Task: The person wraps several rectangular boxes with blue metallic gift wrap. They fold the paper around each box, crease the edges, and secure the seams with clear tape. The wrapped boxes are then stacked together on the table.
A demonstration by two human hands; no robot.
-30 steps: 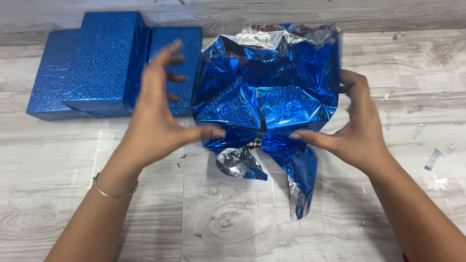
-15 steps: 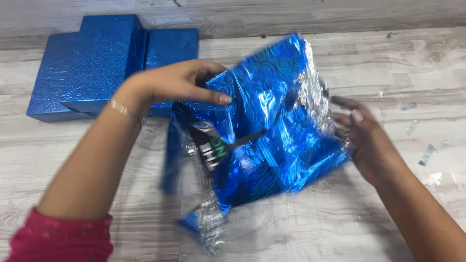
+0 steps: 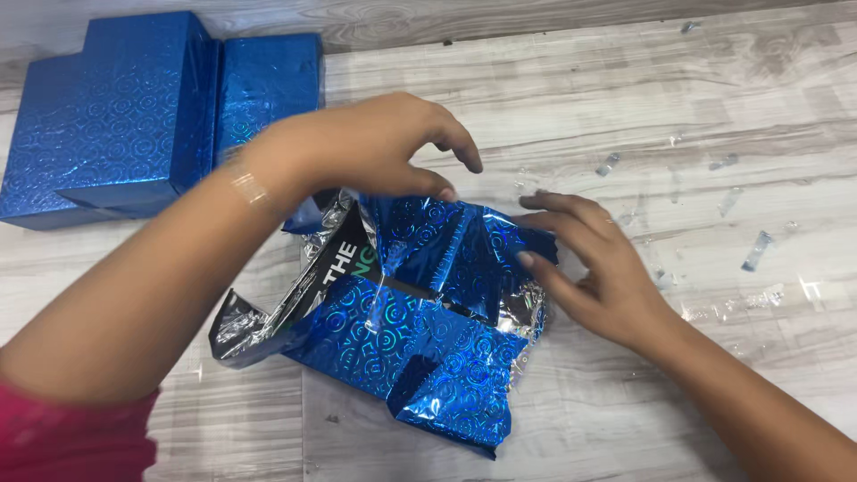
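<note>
The left hand (image 3: pixel 357 147) arches open-fingered over the half-wrapped box (image 3: pixel 406 312) on the wooden surface (image 3: pixel 625 107), thumb pinning foil, while the right hand (image 3: pixel 594 268) presses flat fingers against a flap, gripping nothing.

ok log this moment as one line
left hand: open, over half-wrapped box | right hand: fingers on its foil flap | wrapped blue boxes: far left | tape scraps: right, on table

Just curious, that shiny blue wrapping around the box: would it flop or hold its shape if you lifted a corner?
The blue foil wrap looks thin and creased, so it would probably flop yet keep folds. Its glossy surface may be slippery, and the loose silver-backed flap could tear easily.
</note>
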